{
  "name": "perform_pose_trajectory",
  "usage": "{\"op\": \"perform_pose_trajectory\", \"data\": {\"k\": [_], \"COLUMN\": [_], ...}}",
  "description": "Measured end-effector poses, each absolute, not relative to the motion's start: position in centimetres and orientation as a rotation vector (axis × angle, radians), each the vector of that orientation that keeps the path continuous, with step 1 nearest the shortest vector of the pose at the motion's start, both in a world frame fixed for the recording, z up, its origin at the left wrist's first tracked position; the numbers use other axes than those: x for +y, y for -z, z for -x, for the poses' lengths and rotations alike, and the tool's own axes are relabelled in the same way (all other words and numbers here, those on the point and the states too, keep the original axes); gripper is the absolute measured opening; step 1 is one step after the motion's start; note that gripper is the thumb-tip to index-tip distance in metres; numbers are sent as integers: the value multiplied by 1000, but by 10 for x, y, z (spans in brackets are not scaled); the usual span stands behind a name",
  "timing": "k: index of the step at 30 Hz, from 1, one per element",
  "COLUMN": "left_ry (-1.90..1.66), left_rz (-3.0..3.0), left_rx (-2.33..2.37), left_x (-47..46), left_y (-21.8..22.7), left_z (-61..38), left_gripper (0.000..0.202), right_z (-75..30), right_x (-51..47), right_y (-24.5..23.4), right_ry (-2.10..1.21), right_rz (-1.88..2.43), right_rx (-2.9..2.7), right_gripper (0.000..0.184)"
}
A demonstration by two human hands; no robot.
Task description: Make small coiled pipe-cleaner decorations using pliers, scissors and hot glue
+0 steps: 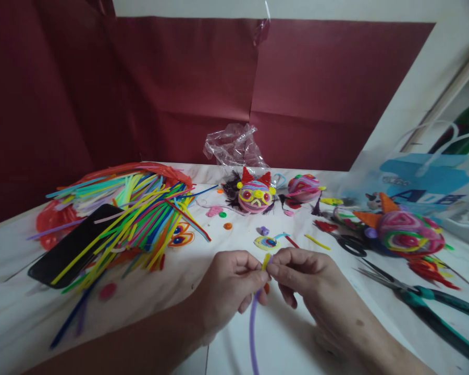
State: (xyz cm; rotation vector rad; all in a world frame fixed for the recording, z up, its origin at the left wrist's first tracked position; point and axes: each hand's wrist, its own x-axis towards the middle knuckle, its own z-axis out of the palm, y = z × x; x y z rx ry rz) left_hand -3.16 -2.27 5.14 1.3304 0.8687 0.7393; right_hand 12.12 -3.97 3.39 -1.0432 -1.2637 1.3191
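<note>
Dark red paper lines the wall behind a white table, and I take my bearings from the red-horned ball at its far side. Well left of that ball, a red plastic bag lies slumped around a bundle of many-coloured stems, which fan out of it, some crossing a black phone. Nearer me than the ball and left of it, my left hand comes in back upward, fingers curled, thumb and forefinger pinching a short yellow piece together with the purple stem. That stem sits on the ball's near side: its top end points away from me, towards the ball, and its long axis runs back towards me, bowing a little left. On the ball's near side too, but to the right, my right hand reaches in with bent wrist, thumb and forefinger closed at the stem's top end. Well right of the ball, a blue-and-white carrier bag stands handles up, its contents too blurred to make out.
</note>
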Motion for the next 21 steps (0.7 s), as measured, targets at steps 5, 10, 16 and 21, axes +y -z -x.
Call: {"op": "perform_pose_trajectory", "data": {"k": [5,10,16,21], "left_ry": [-674,-603,-573,-588], "left_rz": [-1347,-1254,-1165,-1163], "left_rx": [818,767,703,774], "left_x": [-24,-25,-29,-30], "left_y": [-55,-62,-66,-70], "left_z": [33,35,40,40], "left_gripper": [17,19,19,17], "right_z": [-120,-120,-127,-130], "right_x": [-43,-44,-44,-45], "right_y": [-42,-53,-61,-63], "right_ry": [-1405,-1392,-1311,-1393], "right_rz": [966,926,925,876], "right_rx": [-1221,-1129,-1034,-1042], "right_gripper": [26,26,26,25]}}
